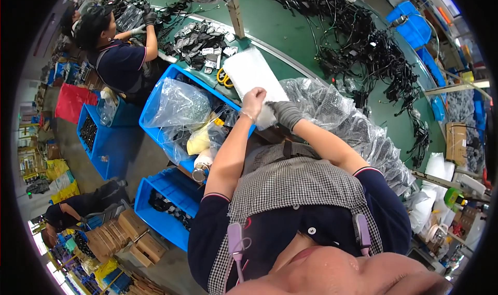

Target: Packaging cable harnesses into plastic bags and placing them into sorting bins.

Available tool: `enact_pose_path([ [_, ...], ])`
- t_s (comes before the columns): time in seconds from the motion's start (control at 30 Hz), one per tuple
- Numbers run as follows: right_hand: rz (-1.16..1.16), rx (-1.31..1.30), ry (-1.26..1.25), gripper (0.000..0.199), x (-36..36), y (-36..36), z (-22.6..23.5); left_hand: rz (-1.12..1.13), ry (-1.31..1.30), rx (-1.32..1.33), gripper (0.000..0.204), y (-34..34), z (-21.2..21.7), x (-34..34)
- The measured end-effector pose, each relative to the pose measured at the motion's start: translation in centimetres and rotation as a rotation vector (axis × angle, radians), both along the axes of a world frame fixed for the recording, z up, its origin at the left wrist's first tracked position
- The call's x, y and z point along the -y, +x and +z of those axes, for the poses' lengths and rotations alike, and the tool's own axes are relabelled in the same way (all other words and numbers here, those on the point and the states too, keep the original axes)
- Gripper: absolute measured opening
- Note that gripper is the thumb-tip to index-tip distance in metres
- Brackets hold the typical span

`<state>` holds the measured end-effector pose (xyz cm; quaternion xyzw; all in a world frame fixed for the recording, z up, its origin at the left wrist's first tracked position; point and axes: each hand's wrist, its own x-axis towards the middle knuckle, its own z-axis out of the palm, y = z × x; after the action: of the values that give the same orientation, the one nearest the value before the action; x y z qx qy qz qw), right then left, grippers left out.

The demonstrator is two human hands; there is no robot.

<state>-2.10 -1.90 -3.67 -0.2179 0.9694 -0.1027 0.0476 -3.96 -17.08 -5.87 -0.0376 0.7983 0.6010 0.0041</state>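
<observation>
My bare left hand (pixel 253 100), with a pale band (pixel 248 116) at the wrist, is closed in a pinch at the near edge of a stack of white bubble-wrap bags (pixel 252 72). What its fingertips hold is too small to make out. Beside it, my right hand (pixel 285 114) wears a grey glove and is closed on a translucent bubble-wrap bag (pixel 266 118) hanging just below the stack. Its fingertips are partly hidden. Yellow-handled scissors (pixel 223 78) lie at the stack's left edge on the green table (pixel 282 25).
Small black and grey devices (pixel 202 43) are heaped beyond the scissors. Clear bubble wrap (pixel 342 124) covers the table's near right, with tangled black cables (pixel 358 51) behind. A blue crate (pixel 150 116) holding plastic bags stands at my left. A co-worker (pixel 116 56) works at the far left.
</observation>
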Motion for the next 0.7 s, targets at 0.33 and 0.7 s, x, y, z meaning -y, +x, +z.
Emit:
enact_pose_path([
  [0.33,-0.220,0.394,-0.826,0.021,-0.8,-2.3,7.0,-0.171,-0.005,-0.288,0.007,0.3,9.2,-3.1],
  [0.7,-0.594,0.062,0.110,0.023,-34.9,-7.2,5.6,0.130,0.522,-0.159,0.009,-4.1,16.2,-5.7],
])
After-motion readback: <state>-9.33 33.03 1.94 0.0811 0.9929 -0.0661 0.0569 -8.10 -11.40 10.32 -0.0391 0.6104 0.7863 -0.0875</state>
